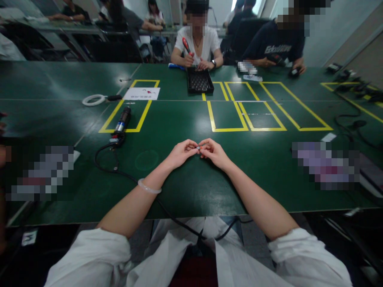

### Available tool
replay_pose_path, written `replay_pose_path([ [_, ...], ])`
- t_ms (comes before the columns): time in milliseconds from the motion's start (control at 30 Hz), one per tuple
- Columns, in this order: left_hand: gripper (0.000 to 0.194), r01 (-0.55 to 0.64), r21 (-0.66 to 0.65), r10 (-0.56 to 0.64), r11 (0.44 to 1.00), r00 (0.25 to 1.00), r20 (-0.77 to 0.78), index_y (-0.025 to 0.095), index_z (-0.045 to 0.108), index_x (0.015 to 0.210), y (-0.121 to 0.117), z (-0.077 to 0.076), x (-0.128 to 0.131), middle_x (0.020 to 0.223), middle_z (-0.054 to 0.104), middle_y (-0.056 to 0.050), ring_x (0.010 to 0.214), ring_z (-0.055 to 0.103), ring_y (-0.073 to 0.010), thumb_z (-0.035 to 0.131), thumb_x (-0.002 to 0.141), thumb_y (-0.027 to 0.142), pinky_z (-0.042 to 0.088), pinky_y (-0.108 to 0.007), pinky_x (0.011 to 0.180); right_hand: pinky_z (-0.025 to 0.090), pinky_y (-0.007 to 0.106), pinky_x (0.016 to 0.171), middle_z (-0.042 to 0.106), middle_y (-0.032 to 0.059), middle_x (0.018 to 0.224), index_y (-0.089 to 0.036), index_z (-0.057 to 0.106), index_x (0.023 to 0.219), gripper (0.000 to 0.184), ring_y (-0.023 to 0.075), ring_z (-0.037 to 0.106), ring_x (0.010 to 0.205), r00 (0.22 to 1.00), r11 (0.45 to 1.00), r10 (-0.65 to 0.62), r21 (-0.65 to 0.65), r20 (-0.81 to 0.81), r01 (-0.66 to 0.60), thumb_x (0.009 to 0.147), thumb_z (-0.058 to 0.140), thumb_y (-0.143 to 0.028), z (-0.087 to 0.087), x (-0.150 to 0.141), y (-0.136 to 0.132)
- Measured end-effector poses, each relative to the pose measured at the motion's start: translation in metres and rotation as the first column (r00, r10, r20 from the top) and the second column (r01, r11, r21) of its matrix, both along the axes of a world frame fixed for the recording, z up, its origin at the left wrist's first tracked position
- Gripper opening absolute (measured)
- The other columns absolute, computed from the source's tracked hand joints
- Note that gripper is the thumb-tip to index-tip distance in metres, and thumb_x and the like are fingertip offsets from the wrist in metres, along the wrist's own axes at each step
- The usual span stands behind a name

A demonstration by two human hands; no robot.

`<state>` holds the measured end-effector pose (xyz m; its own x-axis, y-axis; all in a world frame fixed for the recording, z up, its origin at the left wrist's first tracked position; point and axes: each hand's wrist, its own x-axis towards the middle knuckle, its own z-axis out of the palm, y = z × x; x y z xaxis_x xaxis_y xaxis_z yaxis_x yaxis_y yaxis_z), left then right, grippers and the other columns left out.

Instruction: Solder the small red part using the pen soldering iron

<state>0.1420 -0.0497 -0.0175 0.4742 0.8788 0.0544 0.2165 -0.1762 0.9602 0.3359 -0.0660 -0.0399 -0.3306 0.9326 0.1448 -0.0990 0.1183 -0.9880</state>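
Above the green table [191,187], my left hand [183,153] and my right hand [214,153] meet at the fingertips. Between them is a tiny part [198,148] with a metallic bit and some orange-red; it is too small to name. Both hands pinch at it, thumbs and forefingers closed. A pale bangle [149,186] circles my left wrist. To the left of my hands lies a black cylindrical tool [122,122] with a silver and blue band, its dark cable running toward me over the table edge.
Yellow tape rectangles [230,129] mark the table. A printed sheet [142,93] and a white ring-shaped coil [94,100] lie left. Across sits a person with a red screwdriver [186,44] behind a black tray [200,85] of small parts. Pixelated flat items [326,163] lie right and left.
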Motion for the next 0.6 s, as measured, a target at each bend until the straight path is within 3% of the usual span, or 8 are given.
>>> replay_pose_path([
  [600, 0.034, -0.002, 0.033, 0.003, 0.999, 1.000, -0.013, 0.013, 0.062, 0.102, 0.0010, -0.0009, -0.0004, 0.098, 0.069, -0.008, 0.087, 0.067, -0.0184, 0.069, 0.082, 0.040, 0.051, -0.032, 0.081, 0.049, 0.024, 0.060, 0.068, -0.0019, 0.078, -0.020, 0.056, 0.102, 0.034, 0.0104, 0.062, 0.062, 1.000, 1.000, -0.012, -0.018, -0.012, 0.011, 0.077, 0.073, -0.035, -0.0004, -0.0005, 0.0004],
])
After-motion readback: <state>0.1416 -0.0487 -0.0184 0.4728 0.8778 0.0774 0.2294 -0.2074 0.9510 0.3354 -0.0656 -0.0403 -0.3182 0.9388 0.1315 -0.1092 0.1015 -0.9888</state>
